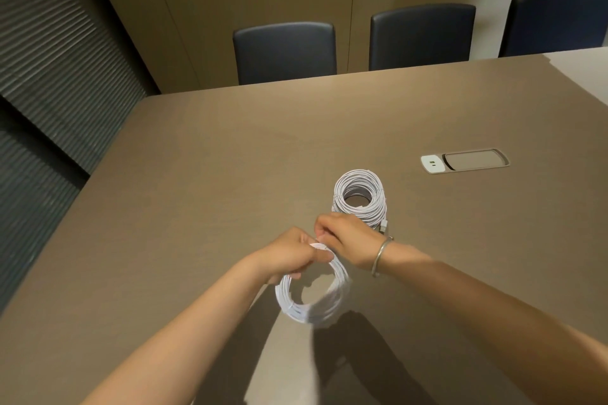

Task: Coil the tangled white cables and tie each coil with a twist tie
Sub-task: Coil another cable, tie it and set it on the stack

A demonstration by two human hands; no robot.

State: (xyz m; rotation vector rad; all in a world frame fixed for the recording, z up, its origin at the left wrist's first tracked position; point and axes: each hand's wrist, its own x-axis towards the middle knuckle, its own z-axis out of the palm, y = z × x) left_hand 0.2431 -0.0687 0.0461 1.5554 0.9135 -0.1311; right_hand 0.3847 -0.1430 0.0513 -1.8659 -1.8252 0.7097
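A white cable coil (312,301) hangs above the brown table (197,174), held at its top by both hands. My left hand (294,255) grips the coil's upper edge with curled fingers. My right hand (345,238), with a metal bangle on the wrist, pinches a small white twist tie (317,244) at the top of the coil, right against the left hand's fingers. Just beyond the hands, a stack of finished white coils (359,197) lies on the table. A grey connector (384,226) pokes out at the stack's near right.
A recessed power and USB panel (464,160) is set into the table at the right. Three dark chairs (284,51) stand along the far edge against a tan wall. The table's left edge runs beside a dark ribbed wall (56,82).
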